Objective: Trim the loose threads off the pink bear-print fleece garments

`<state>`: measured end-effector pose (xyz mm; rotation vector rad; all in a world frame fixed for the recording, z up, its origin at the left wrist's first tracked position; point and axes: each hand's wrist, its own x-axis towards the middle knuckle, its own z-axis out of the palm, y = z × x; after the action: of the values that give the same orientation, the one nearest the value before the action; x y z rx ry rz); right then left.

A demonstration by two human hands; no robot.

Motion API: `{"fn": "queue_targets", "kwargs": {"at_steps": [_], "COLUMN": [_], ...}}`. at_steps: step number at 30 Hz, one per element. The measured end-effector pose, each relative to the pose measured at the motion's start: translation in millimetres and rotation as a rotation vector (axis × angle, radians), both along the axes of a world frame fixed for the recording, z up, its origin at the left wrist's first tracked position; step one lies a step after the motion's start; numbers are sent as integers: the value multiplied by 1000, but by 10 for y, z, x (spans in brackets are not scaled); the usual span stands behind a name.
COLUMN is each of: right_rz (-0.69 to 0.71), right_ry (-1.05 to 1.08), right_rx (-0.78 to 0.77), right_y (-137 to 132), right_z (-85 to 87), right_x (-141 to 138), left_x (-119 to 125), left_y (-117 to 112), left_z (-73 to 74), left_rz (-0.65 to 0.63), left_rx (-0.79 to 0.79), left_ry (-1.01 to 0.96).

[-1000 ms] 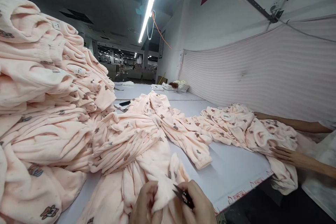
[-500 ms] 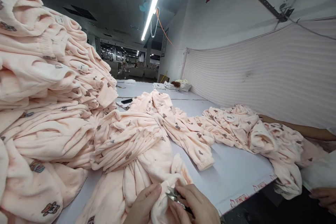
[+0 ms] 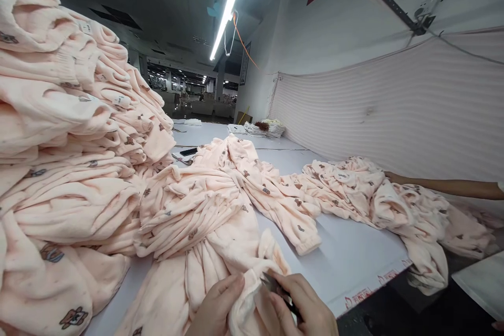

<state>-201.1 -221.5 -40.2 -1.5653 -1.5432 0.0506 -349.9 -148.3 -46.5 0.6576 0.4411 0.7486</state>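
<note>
At the bottom centre, my left hand [image 3: 218, 304] pinches the edge of a pale pink fleece garment [image 3: 226, 244] printed with small bears. In my right hand [image 3: 307, 307] is a pair of thread snips [image 3: 271, 282], with the blades against the fabric edge. The snips' handle is mostly hidden by my fingers. Folds of the garment lie between both hands and run back over the table.
A tall pile of the same pink garments [image 3: 74, 115] rises on the left. More pink clothes [image 3: 350, 184] lie at the right, where a co-worker's arm [image 3: 452, 187] reaches in. Paper stacks [image 3: 271, 128] and a dark phone-like object [image 3: 188, 152] lie on the white table [image 3: 338, 257].
My right hand and the snips have shifted slightly right, the blades turning darker and more closed-looking. The co-worker's arm shows farther across the clothes; their lower hand has nearly left view.
</note>
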Motion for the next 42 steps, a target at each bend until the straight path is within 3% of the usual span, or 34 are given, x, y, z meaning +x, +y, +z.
{"fn": "queue_targets", "kwargs": {"at_steps": [5,10,12,16,19,21,23,24,27,29,33,36,40,42], "right_rz": [51,17,-2,177,126,39,37,59,133,185,314,357,317,278], "right_ry": [127,387,450,515,524,562,585,587,565,542,495,485,548,586], "right_rx": [-30,-16,-29,-209,-274,-278,-270,-254,-213,-227,-283,-294,-332,-332], "right_y": [56,-20,-90,-135,-8,130,273,335,450,457,414,424,398,340], "right_z": [41,53,-19,-309,-506,-554,-527,-494,-371,-322,-386,-461,-400,-331], "right_x": [67,89,53,-19,57,184,326,384,458,419,273,203,149,106], "left_x": [-69,28,180,414,309,141,-18,-77,-162,-179,-226,-259,-233,-168], "left_y": [8,119,242,517,568,484,331,246,44,-7,12,0,-130,-220], "left_z": [98,283,316,292,240,167,51,-17,-195,-256,-278,-315,-430,-496], "left_rz": [-29,-7,21,-60,-80,-2,74,71,-56,-98,-9,145,491,506], "left_rx": [90,327,359,340,387,429,607,767,1193,1270,1261,1250,1183,1170], "left_ry": [106,260,261,269,320,403,602,758,1215,1337,1190,1018,941,987]}}
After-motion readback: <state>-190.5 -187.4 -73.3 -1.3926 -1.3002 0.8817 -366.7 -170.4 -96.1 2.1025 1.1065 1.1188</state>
